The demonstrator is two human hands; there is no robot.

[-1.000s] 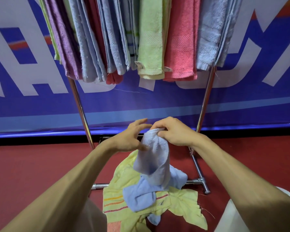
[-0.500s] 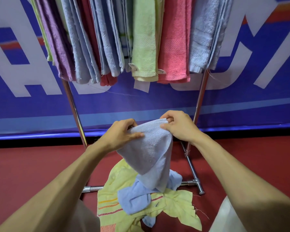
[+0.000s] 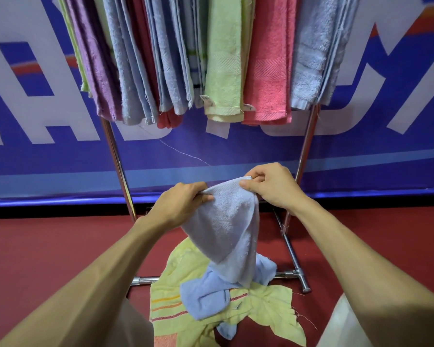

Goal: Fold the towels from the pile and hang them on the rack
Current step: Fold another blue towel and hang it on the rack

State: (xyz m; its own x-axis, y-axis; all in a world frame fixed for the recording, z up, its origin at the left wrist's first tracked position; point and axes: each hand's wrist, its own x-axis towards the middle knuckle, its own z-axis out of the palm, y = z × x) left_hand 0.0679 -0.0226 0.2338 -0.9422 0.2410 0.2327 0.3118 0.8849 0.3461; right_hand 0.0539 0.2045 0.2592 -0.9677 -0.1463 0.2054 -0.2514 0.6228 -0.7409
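You were at the start of the fold. Your left hand (image 3: pixel 183 207) and right hand (image 3: pixel 273 187) each pinched the top edge of a blue towel (image 3: pixel 223 221), fingers (image 3: pixel 257 175) clenched on the cloth, in front of the rack (image 3: pixel 115 156) and below its hung towels (image 3: pixel 223 71). The blue towel hung bunched and tapering, and its lower end reached down to the pile (image 3: pixel 183 269) on the floor (image 3: pixel 48 246) at the rack's foot. By my reading, the next move called for you to slide your hands apart to the corners, lift the cloth off the pile, shake it flat, and only then bring edge to edge.
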